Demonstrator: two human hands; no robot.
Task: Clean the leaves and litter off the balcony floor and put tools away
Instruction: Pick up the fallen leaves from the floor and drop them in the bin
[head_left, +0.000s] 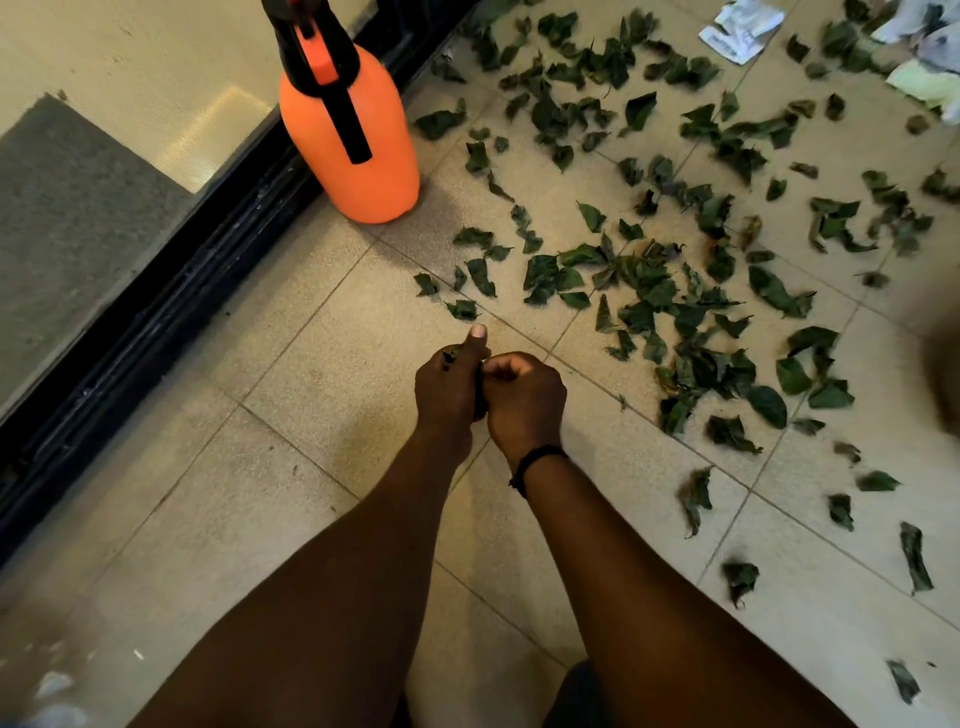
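1. Far left: a grey mat (78, 208) lies behind the black door track (171, 312). An orange spray bottle (353, 130) with a black pump handle stands upright on the floor, touching the track.
2. Centre, left hand (449, 387): fingers curled round a small dark item, thumb extended along its top. The item is mostly hidden; its identity cannot be told.
3. Centre, right hand (522, 397): fingers curled, pressed against the left hand and apparently working on the same item. Whether it actually grips the item cannot be told. A dark band sits on this wrist.
4. Step in hand, as a judgement: preparation. Both hands appear to be readying a small dark object, possibly a folded bag, and collection has not begun.
5. Right: the leaves (675, 291) are dark green, curled and partly torn, with some browning. They lie scattered loosely over the beige tiled floor (322, 364), from near the hands to the far right edge.
6. Upper right: crumpled paper litter (743, 28) lies beyond the leaves.
7. Next move, as a judgement: open or ready the held item, then gather the leaves nearest the hands first. They look light and are likely to scatter if swept quickly.
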